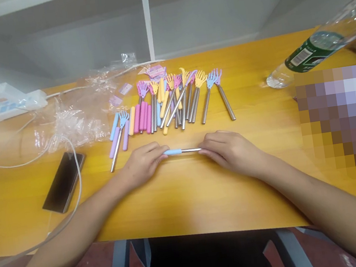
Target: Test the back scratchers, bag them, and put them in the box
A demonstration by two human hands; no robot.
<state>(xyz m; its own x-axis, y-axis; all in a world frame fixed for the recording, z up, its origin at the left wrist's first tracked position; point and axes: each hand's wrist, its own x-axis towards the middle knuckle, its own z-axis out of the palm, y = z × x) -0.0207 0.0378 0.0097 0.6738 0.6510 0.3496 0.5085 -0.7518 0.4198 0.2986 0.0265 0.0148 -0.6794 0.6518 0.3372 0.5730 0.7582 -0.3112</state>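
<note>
Between my two hands a metal rod [191, 150] with a blue handle [173, 152] lies level, left to right, near the table's middle. My left hand [145, 162] is closed on the blue handle's left end. Closed on the rod's right end is my right hand [228, 149], its fingers hiding that end. Just beyond my hands lie several metal rods with yellow, pink, purple and blue claw heads [200, 78], partly piled on one another. Loose pink handles [144, 116] and a yellow handle [132, 120] are among them. A blue-clawed rod [116, 150] rests beside purple handles [125, 135].
Clear plastic bags [75, 121] cover the back left, near a white power strip [17, 105]. A phone [63, 182] lies left under a white cable [77, 165]. A plastic bottle [310, 53] is at the back right. The right edge is pixelated.
</note>
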